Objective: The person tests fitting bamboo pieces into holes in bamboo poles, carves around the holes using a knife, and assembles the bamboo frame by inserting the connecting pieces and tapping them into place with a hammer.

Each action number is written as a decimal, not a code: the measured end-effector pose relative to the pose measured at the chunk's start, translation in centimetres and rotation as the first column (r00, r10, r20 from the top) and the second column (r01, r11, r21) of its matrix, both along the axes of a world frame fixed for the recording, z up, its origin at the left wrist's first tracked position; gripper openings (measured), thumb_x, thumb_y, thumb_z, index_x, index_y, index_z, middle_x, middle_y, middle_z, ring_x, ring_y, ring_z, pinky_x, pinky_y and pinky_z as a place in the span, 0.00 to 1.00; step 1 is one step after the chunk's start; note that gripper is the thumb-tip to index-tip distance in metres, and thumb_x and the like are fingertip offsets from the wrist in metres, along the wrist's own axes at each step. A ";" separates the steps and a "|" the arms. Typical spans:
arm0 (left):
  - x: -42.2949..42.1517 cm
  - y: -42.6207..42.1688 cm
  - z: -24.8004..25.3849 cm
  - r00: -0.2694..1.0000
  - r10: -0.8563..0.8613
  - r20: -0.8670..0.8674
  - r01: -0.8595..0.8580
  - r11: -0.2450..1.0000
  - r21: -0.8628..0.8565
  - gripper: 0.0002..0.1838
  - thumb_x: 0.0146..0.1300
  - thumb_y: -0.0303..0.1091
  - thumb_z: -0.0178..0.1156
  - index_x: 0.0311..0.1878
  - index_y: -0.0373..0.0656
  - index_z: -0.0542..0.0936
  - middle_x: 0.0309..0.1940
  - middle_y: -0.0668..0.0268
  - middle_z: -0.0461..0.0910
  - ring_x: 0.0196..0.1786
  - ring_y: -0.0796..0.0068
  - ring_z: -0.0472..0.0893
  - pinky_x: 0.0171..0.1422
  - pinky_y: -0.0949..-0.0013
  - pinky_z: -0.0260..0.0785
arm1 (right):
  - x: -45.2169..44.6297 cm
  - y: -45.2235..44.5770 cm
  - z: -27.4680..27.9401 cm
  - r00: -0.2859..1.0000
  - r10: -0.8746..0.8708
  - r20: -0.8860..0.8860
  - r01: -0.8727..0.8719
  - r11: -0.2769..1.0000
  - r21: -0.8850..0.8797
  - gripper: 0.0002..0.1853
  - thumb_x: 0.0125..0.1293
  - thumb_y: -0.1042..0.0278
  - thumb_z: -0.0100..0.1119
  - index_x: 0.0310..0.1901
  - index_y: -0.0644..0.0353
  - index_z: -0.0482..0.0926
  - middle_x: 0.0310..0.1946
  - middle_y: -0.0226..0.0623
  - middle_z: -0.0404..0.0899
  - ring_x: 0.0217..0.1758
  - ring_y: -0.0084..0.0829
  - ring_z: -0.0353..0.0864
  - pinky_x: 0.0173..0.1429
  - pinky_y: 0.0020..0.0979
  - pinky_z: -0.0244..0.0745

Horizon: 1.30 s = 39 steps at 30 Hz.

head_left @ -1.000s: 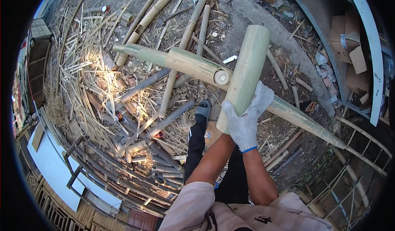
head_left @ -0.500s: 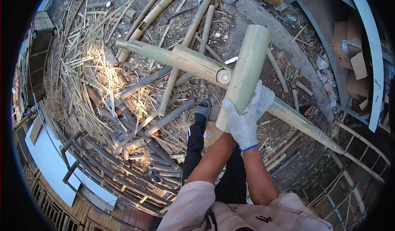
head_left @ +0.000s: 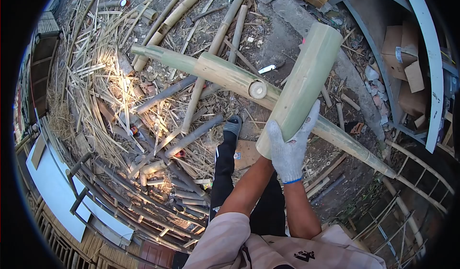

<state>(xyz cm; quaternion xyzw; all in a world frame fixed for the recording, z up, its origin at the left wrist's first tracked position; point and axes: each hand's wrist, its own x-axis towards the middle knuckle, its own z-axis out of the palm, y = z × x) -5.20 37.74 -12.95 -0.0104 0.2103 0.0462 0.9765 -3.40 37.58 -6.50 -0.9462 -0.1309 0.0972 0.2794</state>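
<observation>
A thick green bamboo tube [head_left: 306, 77] is held up at a slant, its top leaning right. My right hand [head_left: 291, 146], in a pale knitted glove with a blue cuff, grips the lower part of the tube, thumb on the left and fingers on the right. My left forearm reaches the tube's bottom end, where the tube hides the hand and its fingers. Behind the tube a long bamboo pole [head_left: 223, 73] crosses from upper left to lower right. A round cut end [head_left: 257, 90] shows in an opening of that pole, just left of the tube.
Split bamboo strips [head_left: 103, 77] and loose poles [head_left: 195, 135] litter the ground at left. A white-handled tool [head_left: 267, 69] lies beyond the long pole. Cardboard boxes [head_left: 400, 53] stand in a metal frame [head_left: 430, 72] at right. Bamboo ladders [head_left: 421, 170] lean at lower right.
The thick tube has swung its top to the right and its bottom has shifted slightly right. My right hand has moved a little right with it, still gripping.
</observation>
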 end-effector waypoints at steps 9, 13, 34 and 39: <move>1.6 -0.5 -0.7 0.892 0.305 0.333 -0.204 0.930 -0.305 0.41 0.83 0.55 0.48 0.87 0.33 0.60 0.63 0.62 0.66 0.74 0.61 0.64 0.97 0.52 0.39 | 0.4 0.8 0.8 0.994 -0.023 -0.104 0.040 0.985 0.169 0.65 0.59 0.57 0.83 0.88 0.67 0.47 0.81 0.60 0.51 0.86 0.63 0.48 0.90 0.63 0.44; 0.5 -2.3 -3.1 0.899 0.289 0.330 -0.081 0.849 -0.523 0.39 0.86 0.54 0.47 0.88 0.39 0.59 0.77 0.56 0.64 0.84 0.57 0.58 0.97 0.52 0.43 | -0.1 0.1 1.0 0.973 -0.078 -0.219 0.121 0.974 0.191 0.63 0.62 0.62 0.81 0.88 0.65 0.45 0.82 0.60 0.50 0.88 0.56 0.49 0.92 0.55 0.47; 0.4 -3.4 -5.3 0.950 0.312 -0.008 -0.174 0.509 -0.843 0.48 0.84 0.64 0.52 0.94 0.45 0.50 0.86 0.55 0.61 0.91 0.55 0.54 0.96 0.59 0.48 | -0.3 -0.4 0.0 0.994 -0.063 -0.085 0.079 0.977 0.197 0.57 0.59 0.60 0.82 0.83 0.69 0.55 0.73 0.58 0.60 0.80 0.60 0.54 0.86 0.61 0.50; 1.6 -1.1 0.8 0.975 0.221 0.000 -0.198 0.873 -0.447 0.40 0.81 0.60 0.51 0.83 0.38 0.64 0.56 0.66 0.62 0.62 0.63 0.66 0.88 0.52 0.52 | -0.3 -0.6 -0.7 0.990 -0.138 -0.017 0.137 0.949 0.283 0.57 0.57 0.59 0.83 0.81 0.69 0.57 0.69 0.57 0.62 0.76 0.60 0.57 0.84 0.63 0.52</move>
